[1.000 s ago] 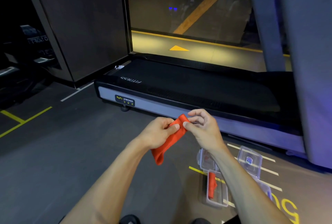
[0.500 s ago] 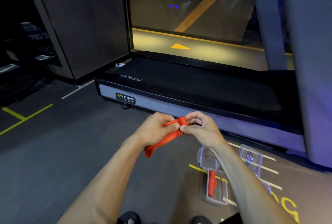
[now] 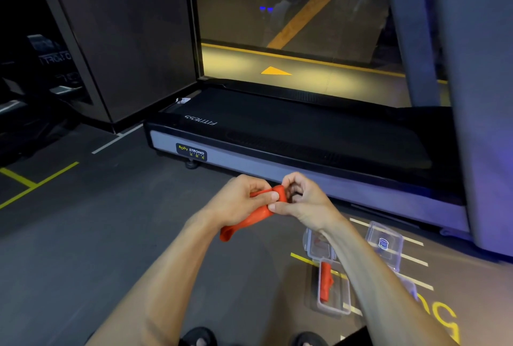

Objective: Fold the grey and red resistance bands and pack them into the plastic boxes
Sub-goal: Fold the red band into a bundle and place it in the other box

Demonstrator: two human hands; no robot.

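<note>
On treadmill (image 3: 277, 134) side "BODY STRONG" label (image 3: 191, 152), deck reading "FITNESS"

smooth rubbery red band (image 3: 251, 218), clear glossy plastic boxes (image 3: 384, 245)

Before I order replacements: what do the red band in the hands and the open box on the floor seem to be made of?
Red band: likely latex or rubber, matte; it bends limply and bunches where both hands grip it. Open box: clear hard plastic, glossy; the floor's yellow line and another red band inside show through its walls.
</note>
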